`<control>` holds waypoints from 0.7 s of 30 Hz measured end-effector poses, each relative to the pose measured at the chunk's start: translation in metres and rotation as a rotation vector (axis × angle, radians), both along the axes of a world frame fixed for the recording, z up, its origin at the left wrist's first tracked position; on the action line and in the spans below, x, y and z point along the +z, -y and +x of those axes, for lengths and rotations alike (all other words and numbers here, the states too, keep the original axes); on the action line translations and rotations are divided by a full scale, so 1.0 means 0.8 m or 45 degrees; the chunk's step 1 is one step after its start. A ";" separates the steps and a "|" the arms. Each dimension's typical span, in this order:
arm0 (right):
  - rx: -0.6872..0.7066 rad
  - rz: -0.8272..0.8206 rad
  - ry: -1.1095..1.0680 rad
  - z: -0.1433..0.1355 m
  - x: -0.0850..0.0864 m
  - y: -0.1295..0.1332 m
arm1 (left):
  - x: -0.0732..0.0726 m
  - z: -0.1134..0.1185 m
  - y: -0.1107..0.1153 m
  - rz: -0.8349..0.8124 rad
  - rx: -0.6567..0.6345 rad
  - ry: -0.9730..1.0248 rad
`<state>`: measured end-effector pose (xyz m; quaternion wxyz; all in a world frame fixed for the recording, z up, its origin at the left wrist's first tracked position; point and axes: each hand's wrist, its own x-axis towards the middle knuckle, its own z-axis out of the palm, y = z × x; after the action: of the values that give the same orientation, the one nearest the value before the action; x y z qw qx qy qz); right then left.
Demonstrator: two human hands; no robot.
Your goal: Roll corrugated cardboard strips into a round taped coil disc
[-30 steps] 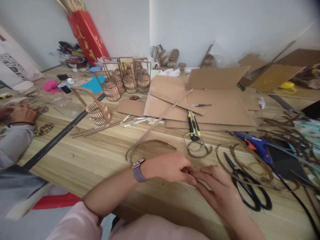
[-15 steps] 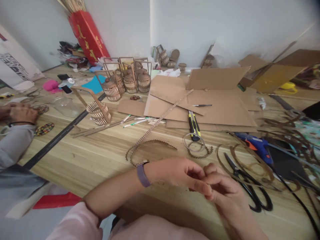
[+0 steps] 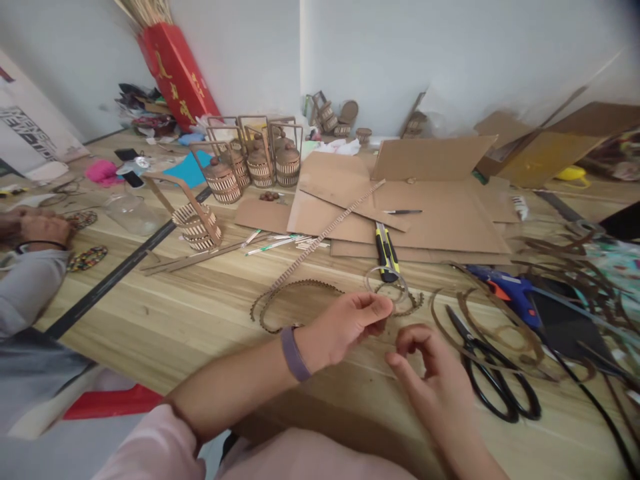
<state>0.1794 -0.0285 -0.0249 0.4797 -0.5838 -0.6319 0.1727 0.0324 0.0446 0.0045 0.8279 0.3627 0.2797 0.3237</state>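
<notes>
Seeming light and springy, the curled strip [image 3: 306,283] is best gripped mid-length; left hand [image 3: 345,330] pinched closed, contents unclear, right hand [image 3: 436,377] loosely open

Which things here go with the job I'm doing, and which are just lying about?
Likely part of the job, close by: striped strip, scissors, glue gun, box cutter.

Probably just lying about, farther off: pink bundle, clear jar, blue sheet.

Left sleeve [image 3: 155,443]: pale pink, loose and softly creased, ending near the elbow
Wristband [image 3: 294,355]: muted purple, flat, fairly wide, around the left wrist
Top [image 3: 310,457]: pale pink, plain across the front
</notes>
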 end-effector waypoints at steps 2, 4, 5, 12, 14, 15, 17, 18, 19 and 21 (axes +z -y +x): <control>-0.007 0.015 0.152 -0.006 0.002 0.001 | 0.000 0.005 0.006 -0.011 0.060 0.028; -0.048 0.047 0.209 -0.011 0.006 0.002 | 0.001 0.010 0.013 -0.030 0.095 0.059; -0.073 0.063 0.221 -0.012 0.007 0.002 | 0.001 0.012 0.016 -0.042 0.107 0.075; -0.116 0.140 0.232 -0.008 0.016 0.005 | 0.002 0.016 0.031 -0.135 0.168 0.137; -0.087 0.153 0.234 -0.003 0.015 0.006 | 0.003 0.014 0.035 -0.158 0.171 0.147; -0.074 0.151 0.232 -0.001 0.014 0.007 | 0.003 0.014 0.038 -0.178 0.173 0.156; -0.051 0.141 0.218 0.002 0.011 0.006 | 0.002 0.014 0.043 -0.238 0.186 0.184; -0.050 0.140 0.203 0.003 0.009 0.005 | 0.002 0.014 0.045 -0.275 0.198 0.198; -0.055 0.150 0.187 0.004 0.008 0.004 | 0.001 0.014 0.047 -0.312 0.210 0.210; -0.057 0.171 0.189 0.006 0.007 0.002 | -0.002 0.015 0.051 -0.378 0.212 0.228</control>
<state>0.1840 -0.0298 -0.0191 0.4735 -0.5755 -0.6625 0.0754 0.0440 0.0039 0.0030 0.8643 0.1818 0.2786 0.3773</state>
